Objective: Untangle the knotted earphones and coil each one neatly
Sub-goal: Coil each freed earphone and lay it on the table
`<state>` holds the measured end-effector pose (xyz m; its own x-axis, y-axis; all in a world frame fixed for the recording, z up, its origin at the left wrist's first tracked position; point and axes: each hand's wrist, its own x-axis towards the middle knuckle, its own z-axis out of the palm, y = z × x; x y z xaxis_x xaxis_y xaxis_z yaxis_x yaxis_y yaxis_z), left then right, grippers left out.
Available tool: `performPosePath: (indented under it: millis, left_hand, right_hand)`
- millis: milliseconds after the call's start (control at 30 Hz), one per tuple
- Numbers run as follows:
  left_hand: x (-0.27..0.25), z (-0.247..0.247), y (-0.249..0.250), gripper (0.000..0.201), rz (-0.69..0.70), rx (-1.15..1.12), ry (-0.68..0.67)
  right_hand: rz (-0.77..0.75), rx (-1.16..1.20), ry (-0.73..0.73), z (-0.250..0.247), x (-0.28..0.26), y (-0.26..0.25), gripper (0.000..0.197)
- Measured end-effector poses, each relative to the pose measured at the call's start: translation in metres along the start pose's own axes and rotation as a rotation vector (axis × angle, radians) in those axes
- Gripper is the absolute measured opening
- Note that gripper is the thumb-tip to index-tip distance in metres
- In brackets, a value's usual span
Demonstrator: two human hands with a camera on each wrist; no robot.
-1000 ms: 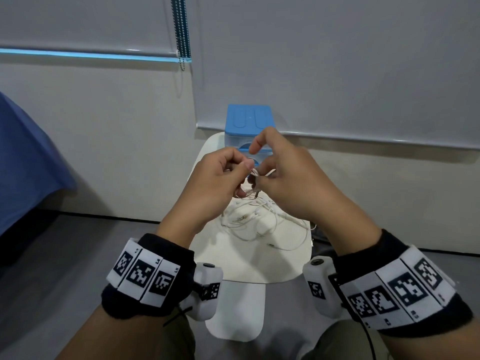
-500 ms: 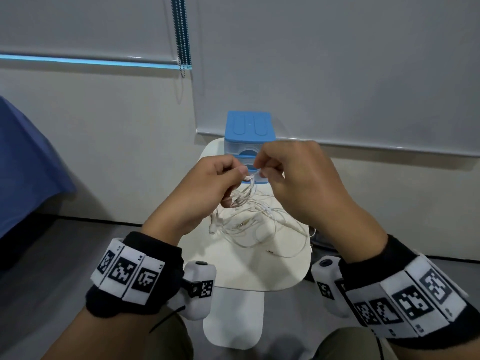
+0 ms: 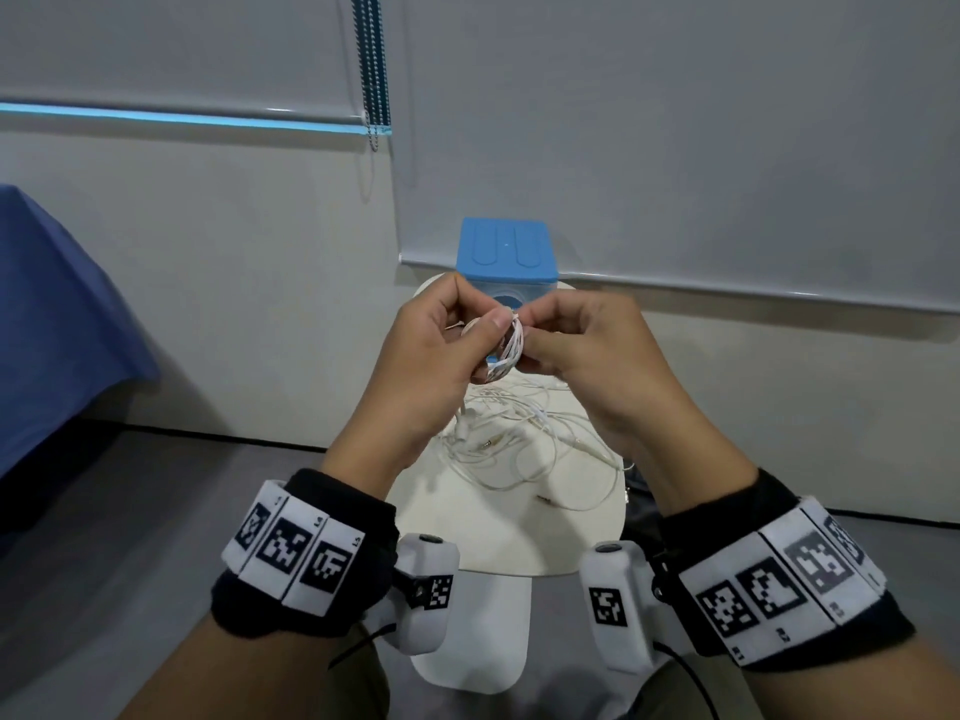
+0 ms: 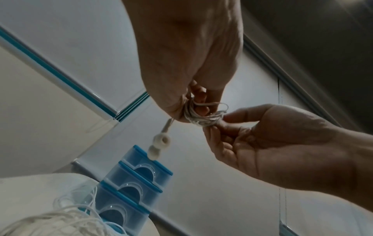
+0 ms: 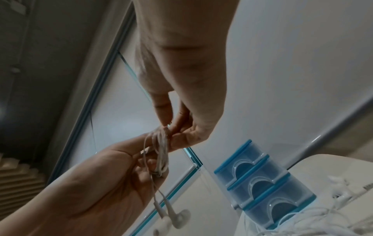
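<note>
Above the small white table (image 3: 498, 543) both hands hold one white earphone wound into a tight coil (image 3: 511, 345). My left hand (image 3: 488, 337) grips the coil (image 4: 203, 118) with thumb and curled fingers. My right hand (image 3: 530, 337) pinches its other side, the fingertips (image 5: 177, 140) on the strands (image 5: 161, 148). Two earbuds (image 5: 173, 218) dangle below the left hand, one of them blurred in the left wrist view (image 4: 159, 143). A loose tangle of white earphones (image 3: 519, 433) lies on the table under the hands.
A blue stack of small clear drawers (image 3: 506, 252) stands at the table's far edge against the wall, close behind the hands. A blue cloth (image 3: 47, 324) hangs at the left. A bead chain (image 3: 374, 70) hangs from the blind above.
The hands have risen slightly and drawn together. The cable that trailed down toward the tangle is now gathered into a compact coil between them.
</note>
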<state>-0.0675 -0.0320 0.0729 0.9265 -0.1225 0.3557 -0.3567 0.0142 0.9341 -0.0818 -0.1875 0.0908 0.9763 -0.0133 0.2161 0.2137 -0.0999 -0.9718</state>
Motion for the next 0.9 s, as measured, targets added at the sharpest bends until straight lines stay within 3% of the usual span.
performPosePath:
  millis: [133, 233, 400, 567, 633, 800, 900]
  left_hand:
    - [-0.003, 0.001, -0.003, 0.017, 0.066, 0.074, 0.012]
    - [-0.001, -0.001, -0.005, 0.015, 0.057, 0.059, 0.005]
    - [0.002, -0.012, -0.004, 0.009, -0.045, -0.114, -0.141]
    - [0.004, -0.021, -0.004, 0.019, -0.109, -0.16, -0.272]
    - [0.003, -0.02, -0.004, 0.014, -0.095, -0.1, -0.292]
    - [0.005, -0.018, -0.007, 0.007, -0.075, 0.039, -0.207]
    - [0.004, -0.016, -0.006, 0.01, -0.083, 0.049, -0.159]
  right_hand:
    - [0.11, 0.266, -0.061, -0.003, -0.003, 0.002, 0.005]
    - [0.097, 0.251, -0.106, -0.004, -0.004, 0.006, 0.011]
    - [0.249, 0.288, -0.254, -0.01, -0.005, 0.008, 0.008]
    - [0.318, 0.305, -0.395, -0.014, -0.009, 0.012, 0.031]
    - [0.297, 0.194, -0.397, -0.014, -0.009, 0.013, 0.039]
    - [0.039, -0.31, -0.231, -0.023, -0.006, 0.016, 0.009]
    - [-0.125, -0.64, -0.185, -0.029, -0.005, 0.012, 0.013]
